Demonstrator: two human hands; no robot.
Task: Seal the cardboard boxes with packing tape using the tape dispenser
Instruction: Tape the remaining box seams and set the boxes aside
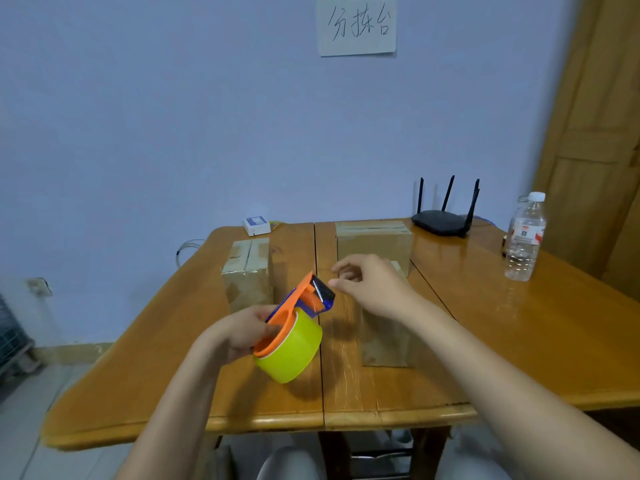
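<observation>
Dispenser [294, 327] at frame centre, gripped in your left hand [239, 332], cutter tilted up so right hand [370, 284], fingertips pinching, likely finds tape end before sealing box [386, 341].

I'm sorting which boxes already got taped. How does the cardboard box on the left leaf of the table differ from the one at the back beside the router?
The left box stands tall and narrow; the back box lies low and wide. The left box shows tape strips running toward the camera and down its front face, while the back box shows a strip running side to side along its top. The left box looks more creased. Both are plain brown cardboard, closed, resting on the wooden table, with neither hand on them.
</observation>
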